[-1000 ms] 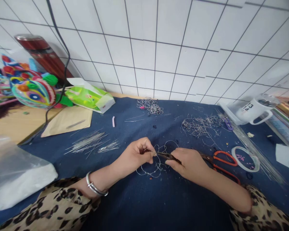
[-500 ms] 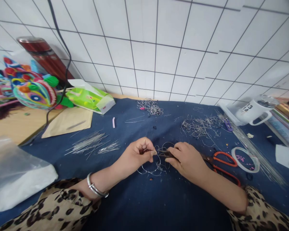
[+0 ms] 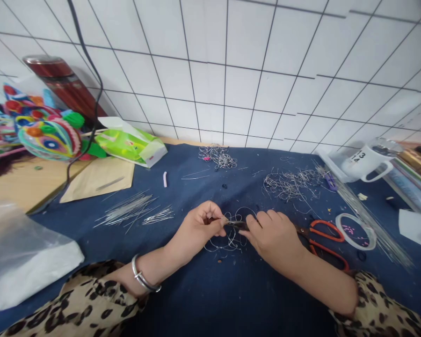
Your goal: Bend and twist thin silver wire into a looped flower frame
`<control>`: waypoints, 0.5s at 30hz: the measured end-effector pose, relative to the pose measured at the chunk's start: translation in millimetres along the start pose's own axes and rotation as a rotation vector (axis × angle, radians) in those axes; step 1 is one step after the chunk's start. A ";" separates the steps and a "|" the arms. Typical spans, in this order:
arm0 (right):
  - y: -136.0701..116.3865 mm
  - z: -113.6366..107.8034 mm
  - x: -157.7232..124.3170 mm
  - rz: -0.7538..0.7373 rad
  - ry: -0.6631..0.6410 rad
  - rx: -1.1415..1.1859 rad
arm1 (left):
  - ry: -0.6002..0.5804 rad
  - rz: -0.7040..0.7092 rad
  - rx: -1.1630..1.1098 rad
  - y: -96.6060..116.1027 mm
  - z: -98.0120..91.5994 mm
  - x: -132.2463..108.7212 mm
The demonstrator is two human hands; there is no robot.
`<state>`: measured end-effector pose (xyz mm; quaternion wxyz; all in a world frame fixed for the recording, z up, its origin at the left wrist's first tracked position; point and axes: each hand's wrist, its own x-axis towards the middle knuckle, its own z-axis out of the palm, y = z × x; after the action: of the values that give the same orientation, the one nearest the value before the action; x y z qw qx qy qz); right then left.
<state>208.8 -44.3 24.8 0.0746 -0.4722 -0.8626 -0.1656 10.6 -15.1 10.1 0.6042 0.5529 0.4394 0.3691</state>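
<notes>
Near the middle of the blue cloth, my left hand (image 3: 204, 228) pinches the end of a thin silvery wire (image 3: 215, 246), whose loops hang below the fingers. My right hand (image 3: 275, 234) is closed around a dark metal tool (image 3: 241, 225), which looks like pliers. The tool's tip points left and meets the wire close to my left fingertips. Most of the tool is hidden under my right fingers. Scissors with orange handles (image 3: 326, 230) lie just to the right, partly behind my right hand.
Straight wires (image 3: 128, 209) lie at the left, tangled wire (image 3: 291, 185) behind my right hand and another tangle (image 3: 219, 157) near the wall. A clear round lid (image 3: 373, 236) and a white mug (image 3: 366, 164) stand right. A plastic bag (image 3: 31, 262) and green packet (image 3: 129, 145) are left.
My right hand has turned, with its fingers now more curled over the tool. The tool tip sits closer to my left fingertips, and the wire loops have shifted slightly. The view has moved a little.
</notes>
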 end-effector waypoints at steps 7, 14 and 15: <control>-2.0 -1.6 -0.5 0.033 0.018 -0.033 | 0.043 0.011 0.011 3.4 2.2 -1.8; -1.9 -1.7 0.4 0.054 0.029 -0.025 | 0.068 0.001 -0.050 2.1 5.2 -3.1; -2.2 -1.9 0.5 0.055 0.027 -0.026 | 0.068 -0.001 -0.055 1.5 5.4 -3.0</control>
<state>206.6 -45.6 26.3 0.0844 -0.4944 -0.8460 -0.1810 14.7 -19.6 12.0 0.6038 0.5231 0.4497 0.3995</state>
